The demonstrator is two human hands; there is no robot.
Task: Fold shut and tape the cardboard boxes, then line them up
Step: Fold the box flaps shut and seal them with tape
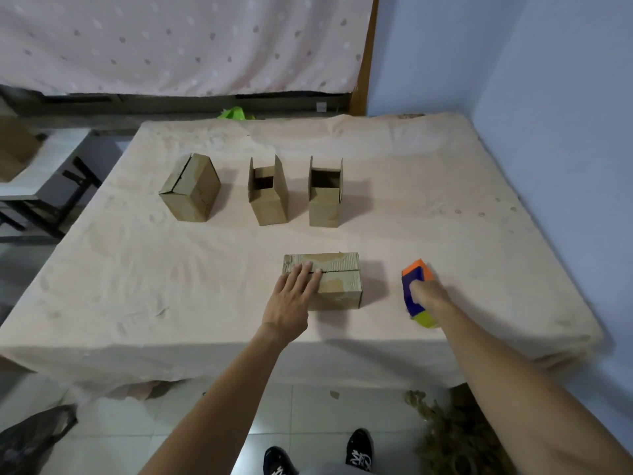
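A cardboard box lies near the table's front edge with its top flaps folded shut. My left hand rests flat on its left end, fingers straight across the flap seam. To the right, my right hand grips a blue, orange and yellow tape dispenser that sits on the table. Further back stand three more boxes in a row: a shut one on the left, an open-flapped one in the middle and another open one on the right.
The table is covered with a peach cloth. A blue wall runs close along the right side. A small side table with a box stands at the far left. My shoes and dry plant matter are on the floor.
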